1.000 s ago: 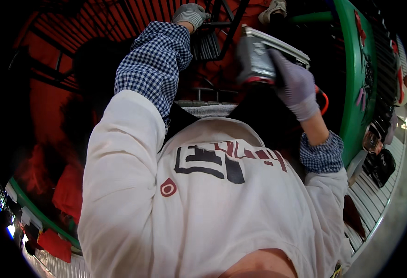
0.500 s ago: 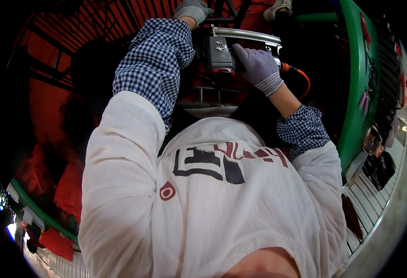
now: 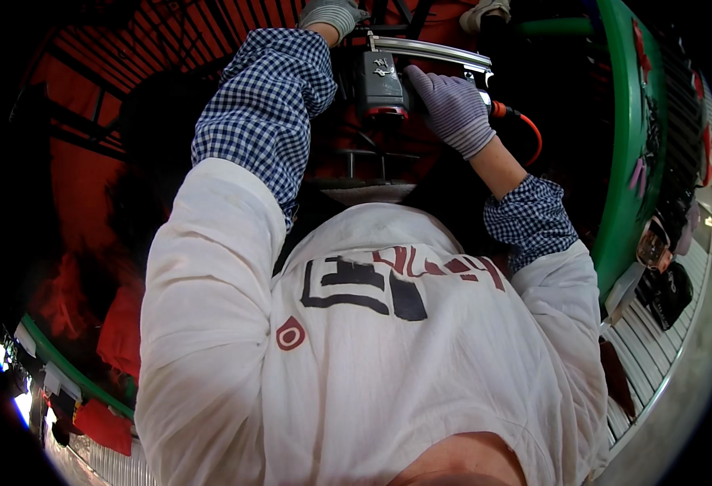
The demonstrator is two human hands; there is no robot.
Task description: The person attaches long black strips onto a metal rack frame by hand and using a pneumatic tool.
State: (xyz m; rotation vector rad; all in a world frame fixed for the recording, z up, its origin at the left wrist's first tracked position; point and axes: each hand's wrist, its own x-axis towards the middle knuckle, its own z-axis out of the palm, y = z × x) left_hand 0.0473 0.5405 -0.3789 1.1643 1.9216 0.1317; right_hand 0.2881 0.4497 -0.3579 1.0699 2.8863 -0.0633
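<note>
My right hand [image 3: 456, 109], in a pale purple ribbed glove, is closed round the handle of a pneumatic staple gun [image 3: 383, 83]. The gun has a grey body with a red end towards me and a long silver magazine rail [image 3: 433, 50] on its far side. From the handle's right end runs an orange air hose [image 3: 534, 134]. My left hand [image 3: 331, 16], in a grey knit glove, is at the top edge, left of the rail, by a black slatted metal frame [image 3: 186, 36]. One digit points right; the picture's edge cuts off the others.
Red material [image 3: 76, 186] lies beneath and behind the frame. A green curved rim [image 3: 622, 162] stands on my right, with small dark pieces beside it. Beyond it are a slatted metal surface [image 3: 639, 348] and a dark pouch [image 3: 672, 293]. A pale shoe [image 3: 484, 14] shows at the top.
My left hand and sleeve have shifted slightly up and to the left. The staple gun has moved a little away from me, still in my right hand.
</note>
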